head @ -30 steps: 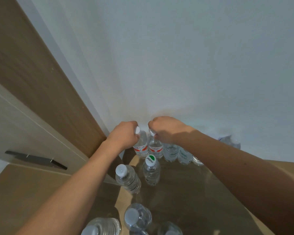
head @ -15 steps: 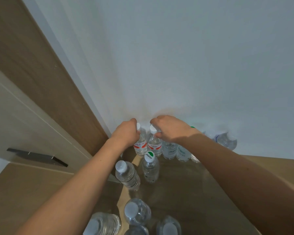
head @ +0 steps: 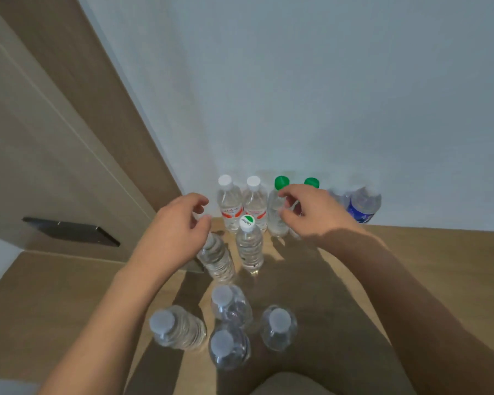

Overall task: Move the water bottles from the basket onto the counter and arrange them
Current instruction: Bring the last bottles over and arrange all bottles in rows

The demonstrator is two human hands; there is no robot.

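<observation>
- Standing upright on the wooden counter (head: pixel 428 252): every water bottle in view, with a back row against the wall (head: pixel 297 95) and a loose cluster (head: pixel 228 323) near the front edge. No basket is in view.
- Left hand (head: pixel 174 229): fingers curled loosely, grasping nothing, just above a ribbed clear bottle (head: pixel 216 259).
- Right hand (head: pixel 311 212): half-curled and empty, in front of the green-capped bottles (head: pixel 277 206).
- Handling, as judged: full bottles are moderately heavy; thin walls flex under squeeze; smooth plastic may slip.
- Recommended hold: neck below the cap, or the ribbed mid-body.
</observation>
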